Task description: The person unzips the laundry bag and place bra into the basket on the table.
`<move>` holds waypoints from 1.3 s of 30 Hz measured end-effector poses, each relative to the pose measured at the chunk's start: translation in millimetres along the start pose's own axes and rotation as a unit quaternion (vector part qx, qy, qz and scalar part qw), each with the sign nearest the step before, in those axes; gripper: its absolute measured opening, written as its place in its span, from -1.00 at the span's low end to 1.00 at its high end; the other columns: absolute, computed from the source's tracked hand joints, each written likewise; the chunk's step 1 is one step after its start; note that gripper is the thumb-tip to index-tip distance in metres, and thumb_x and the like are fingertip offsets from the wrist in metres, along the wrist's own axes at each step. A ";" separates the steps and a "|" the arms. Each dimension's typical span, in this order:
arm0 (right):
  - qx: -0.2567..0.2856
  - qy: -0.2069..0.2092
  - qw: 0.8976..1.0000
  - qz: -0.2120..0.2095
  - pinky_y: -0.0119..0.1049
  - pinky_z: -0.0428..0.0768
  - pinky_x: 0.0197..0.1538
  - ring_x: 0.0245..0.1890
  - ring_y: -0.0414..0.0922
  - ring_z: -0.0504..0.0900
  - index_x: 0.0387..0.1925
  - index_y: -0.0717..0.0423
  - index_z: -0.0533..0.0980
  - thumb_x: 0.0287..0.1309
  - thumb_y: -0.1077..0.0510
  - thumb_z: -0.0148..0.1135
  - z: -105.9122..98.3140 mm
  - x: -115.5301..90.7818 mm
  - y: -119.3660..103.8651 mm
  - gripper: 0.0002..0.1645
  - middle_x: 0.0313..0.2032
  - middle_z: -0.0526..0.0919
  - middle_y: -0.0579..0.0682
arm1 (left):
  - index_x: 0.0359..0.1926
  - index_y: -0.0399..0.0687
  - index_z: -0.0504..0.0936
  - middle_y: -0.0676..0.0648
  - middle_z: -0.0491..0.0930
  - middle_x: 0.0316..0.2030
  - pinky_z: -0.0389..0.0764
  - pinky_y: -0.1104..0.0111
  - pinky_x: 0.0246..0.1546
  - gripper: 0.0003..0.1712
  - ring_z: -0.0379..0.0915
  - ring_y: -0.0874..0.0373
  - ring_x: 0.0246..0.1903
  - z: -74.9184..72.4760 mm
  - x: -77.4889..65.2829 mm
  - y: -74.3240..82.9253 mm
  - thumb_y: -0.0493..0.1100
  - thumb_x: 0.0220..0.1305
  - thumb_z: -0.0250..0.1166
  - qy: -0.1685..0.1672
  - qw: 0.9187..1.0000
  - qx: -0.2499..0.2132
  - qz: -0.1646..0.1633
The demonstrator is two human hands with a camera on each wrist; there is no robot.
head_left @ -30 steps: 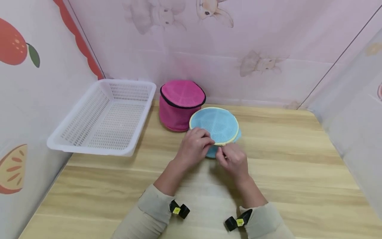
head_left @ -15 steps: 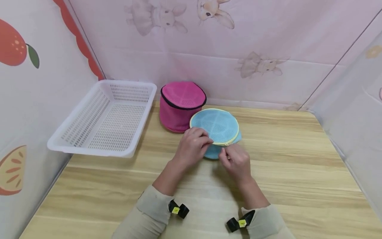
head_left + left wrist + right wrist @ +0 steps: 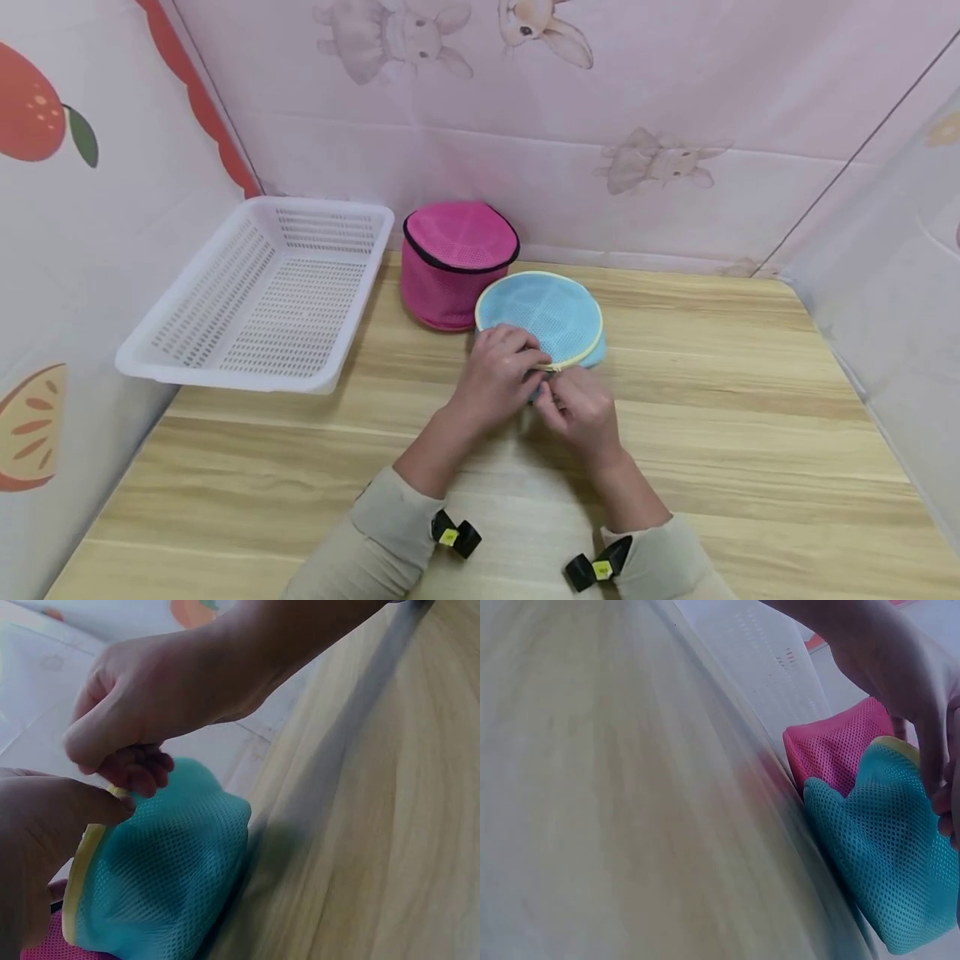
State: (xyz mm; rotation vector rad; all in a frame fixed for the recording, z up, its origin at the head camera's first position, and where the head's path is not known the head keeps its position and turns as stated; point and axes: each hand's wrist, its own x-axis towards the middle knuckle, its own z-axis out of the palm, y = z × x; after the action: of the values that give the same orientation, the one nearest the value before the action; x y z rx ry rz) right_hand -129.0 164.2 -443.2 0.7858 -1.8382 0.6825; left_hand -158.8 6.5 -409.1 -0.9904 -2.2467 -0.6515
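A round light-blue mesh laundry bag (image 3: 542,312) with a yellow zippered rim stands on the table, its soft side (image 3: 165,870) creased in the left wrist view. My left hand (image 3: 498,371) pinches the front of that rim between thumb and fingers. Close beside it, my right hand (image 3: 583,408) has its fingers curled and pinches the zipper pull at the front edge; the pull itself is mostly hidden by the fingertips. In the right wrist view the blue mesh (image 3: 889,840) sags below the left hand (image 3: 915,690).
Behind and left of the blue bag stands a pink mesh bag (image 3: 453,287) with a black rim. A white perforated plastic basket (image 3: 341,333) sits at the table's back left. Printed walls enclose the wooden table (image 3: 750,417) at the back and both sides.
My right hand first shifts slightly right, then back left until it is close against the left hand. The left hand has moved a little right and nearer along the rim.
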 end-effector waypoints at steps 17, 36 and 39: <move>-0.013 0.010 1.000 -0.004 -0.41 0.26 -0.61 -0.69 -0.19 0.27 -0.75 0.14 0.30 0.05 0.30 0.05 0.5 -2.8 4.1 -0.70 -0.70 0.32 -0.08 | -0.39 0.11 0.82 0.13 0.64 -0.33 0.41 0.24 -0.09 -0.97 0.49 0.20 -0.20 -1.9 2.8 1.8 -0.10 0.11 0.48 0.002 0.999 0.031 0.011; -0.046 0.019 0.998 0.031 -0.39 0.24 -0.65 -0.71 -0.17 0.29 -0.74 0.16 0.34 0.10 0.27 0.05 -1.4 -3.9 7.3 -0.68 -0.73 0.28 -0.07 | -0.38 0.07 0.82 0.11 0.65 -0.31 0.44 0.25 -0.09 -0.94 0.48 0.18 -0.15 -8.6 1.7 -7.0 -0.10 0.10 0.50 -0.010 1.000 0.012 -0.016; -0.055 0.018 0.997 0.043 -0.39 0.24 -0.66 -0.72 -0.17 0.29 -0.74 0.15 0.35 0.09 0.26 0.05 -2.9 -6.4 6.6 -0.69 -0.73 0.28 -0.07 | -0.37 0.08 0.82 0.11 0.65 -0.31 0.44 0.26 -0.09 -0.94 0.48 0.18 -0.15 -8.7 -0.2 -7.5 -0.10 0.10 0.50 -0.015 1.000 0.009 -0.018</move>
State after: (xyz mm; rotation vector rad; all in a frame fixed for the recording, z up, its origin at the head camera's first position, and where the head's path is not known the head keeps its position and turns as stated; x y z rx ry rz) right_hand -130.5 171.9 -448.8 0.6221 -1.8694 0.6406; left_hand -161.7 -3.6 -404.6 -0.9589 -2.2978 -0.6347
